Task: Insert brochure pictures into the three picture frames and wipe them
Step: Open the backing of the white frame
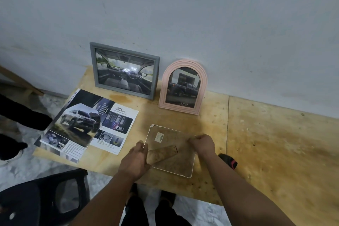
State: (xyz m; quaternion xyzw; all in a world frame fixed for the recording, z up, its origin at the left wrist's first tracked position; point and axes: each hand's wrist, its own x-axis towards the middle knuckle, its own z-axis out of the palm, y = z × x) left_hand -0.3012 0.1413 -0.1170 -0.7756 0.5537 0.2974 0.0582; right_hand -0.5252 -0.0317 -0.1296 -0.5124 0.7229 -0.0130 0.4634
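I have the third picture frame (170,152) lying face down on the plywood surface (201,119), its brown backing up, a small label near its far edge and its stand flap lifted off the back. My left hand (136,161) is closed on the frame's near left edge, fingers around the base of that flap. My right hand (202,144) pinches the frame's right edge, fingers curled shut on it. I cannot tell whether any picture sits inside this frame.

Beyond the face-down frame, against the wall (183,14), stand two filled frames: a grey rectangular frame (124,70) holding a car-interior picture, and just to its right a pink arched frame (183,87) holding a picture of a dark pickup truck. Left of the face-down frame lie the brochure pages (86,124), overlapping, a pale SUV page on top. A red-and-black object (228,160) lies just right of my right wrist.
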